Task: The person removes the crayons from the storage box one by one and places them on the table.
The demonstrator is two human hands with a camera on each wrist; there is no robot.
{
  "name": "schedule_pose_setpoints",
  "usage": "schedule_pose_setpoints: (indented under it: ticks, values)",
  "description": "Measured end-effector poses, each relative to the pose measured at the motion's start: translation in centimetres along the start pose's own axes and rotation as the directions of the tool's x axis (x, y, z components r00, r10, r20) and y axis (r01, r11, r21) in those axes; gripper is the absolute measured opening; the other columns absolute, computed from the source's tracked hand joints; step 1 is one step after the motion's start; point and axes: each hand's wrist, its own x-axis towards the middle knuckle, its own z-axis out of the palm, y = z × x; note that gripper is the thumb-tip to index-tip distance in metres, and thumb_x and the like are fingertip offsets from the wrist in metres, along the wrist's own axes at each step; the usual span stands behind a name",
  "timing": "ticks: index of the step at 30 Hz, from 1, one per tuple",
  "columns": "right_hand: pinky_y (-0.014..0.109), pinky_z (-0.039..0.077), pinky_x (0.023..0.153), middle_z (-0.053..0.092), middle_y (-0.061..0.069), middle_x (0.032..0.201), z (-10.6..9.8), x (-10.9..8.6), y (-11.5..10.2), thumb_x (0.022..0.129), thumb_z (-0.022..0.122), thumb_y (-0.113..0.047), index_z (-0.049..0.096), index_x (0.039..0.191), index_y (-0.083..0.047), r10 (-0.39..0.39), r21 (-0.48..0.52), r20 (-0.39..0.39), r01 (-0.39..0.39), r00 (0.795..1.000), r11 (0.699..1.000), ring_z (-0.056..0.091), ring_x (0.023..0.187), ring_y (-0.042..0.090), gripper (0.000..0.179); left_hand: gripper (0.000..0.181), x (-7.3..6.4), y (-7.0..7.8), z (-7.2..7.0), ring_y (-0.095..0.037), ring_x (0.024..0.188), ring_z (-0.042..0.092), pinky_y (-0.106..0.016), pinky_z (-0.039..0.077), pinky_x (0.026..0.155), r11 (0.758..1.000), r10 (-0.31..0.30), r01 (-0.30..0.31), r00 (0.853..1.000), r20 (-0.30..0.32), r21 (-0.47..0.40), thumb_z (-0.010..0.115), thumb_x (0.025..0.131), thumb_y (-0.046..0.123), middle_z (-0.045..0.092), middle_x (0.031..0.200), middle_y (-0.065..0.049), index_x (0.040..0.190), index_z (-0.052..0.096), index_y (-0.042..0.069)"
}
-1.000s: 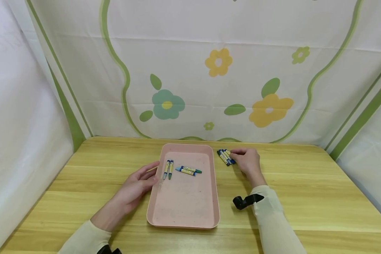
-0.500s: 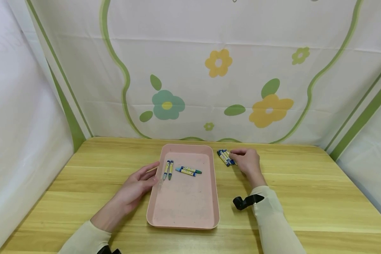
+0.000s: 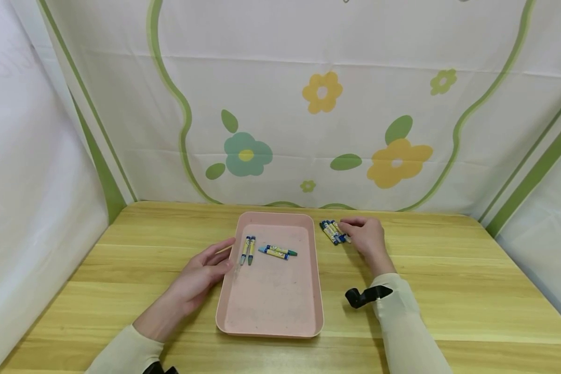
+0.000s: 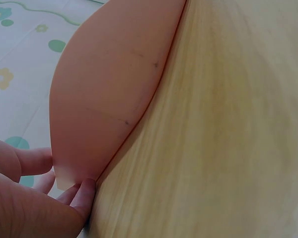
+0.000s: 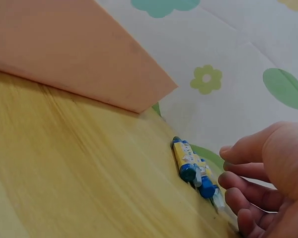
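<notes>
My left hand (image 3: 198, 275) rests its fingers and thumb against the left side of a pink tray (image 3: 273, 306). In the left wrist view the fingertips touch the tray's outer wall (image 4: 109, 99). Inside the tray lie one upright pair of crayons (image 3: 248, 250) and one sideways pair of crayons (image 3: 277, 252), all with yellow wrappers and blue ends. Right of the tray, several crayons (image 3: 331, 232) lie side by side on the table. My right hand (image 3: 365, 240) is beside this row, fingers loosely bent; in the right wrist view nothing shows between thumb and fingers, which are just beside the crayons (image 5: 193, 166).
A wood-grain table (image 3: 449, 291) carries everything. A white cloth with printed flowers (image 3: 280, 104) hangs along its back edge, and white cloth walls stand at both sides. Black wrist camera mounts (image 3: 366, 297) sit on the sleeves.
My right hand has shifted slightly right, and a pale crayon tip shows beside its fingers. The left hand, the tray and the crayons in it have stayed in place.
</notes>
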Motion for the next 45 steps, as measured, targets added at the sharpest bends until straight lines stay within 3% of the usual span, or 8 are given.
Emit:
schedule_pose_setpoints:
  ticks: [7,17,45]
  values:
    - [0.036,0.056,0.098,0.071,0.015,0.139,-0.2,-0.2,-0.6,0.102,0.072,-0.033,0.074,0.134,-0.009,-0.028,0.041,0.019,0.027,0.999,0.999,0.066,0.126,0.030,0.040,0.059,0.0,0.0,0.1,-0.032,0.153,0.043,-0.021,0.049,0.104,1.000,-0.004,0.004,1.000,0.001,-0.002,0.056,0.109,0.011,0.034,0.172,-0.018,0.165,0.038,0.015]
    - [0.022,0.052,0.087,0.075,0.016,0.131,-0.9,-0.5,-2.2,0.100,0.074,-0.032,0.078,0.126,-0.007,-0.085,0.037,-0.019,0.085,0.996,0.996,0.067,0.115,0.022,0.036,0.060,0.0,0.1,0.0,-0.032,0.154,0.042,-0.020,0.050,0.103,1.000,0.003,-0.003,1.000,0.010,-0.004,0.056,0.109,0.011,0.033,0.173,-0.018,0.165,0.037,0.014]
    - [0.025,0.053,0.080,0.074,0.012,0.126,-1.9,-1.9,-5.1,0.103,0.071,-0.033,0.076,0.128,-0.007,-0.202,0.050,-0.024,0.203,0.979,0.978,0.065,0.103,0.013,0.037,0.060,-0.1,0.1,0.0,-0.033,0.154,0.042,-0.021,0.050,0.104,1.000,0.005,-0.005,1.000,0.011,-0.004,0.057,0.109,0.012,0.034,0.172,-0.018,0.166,0.036,0.015]
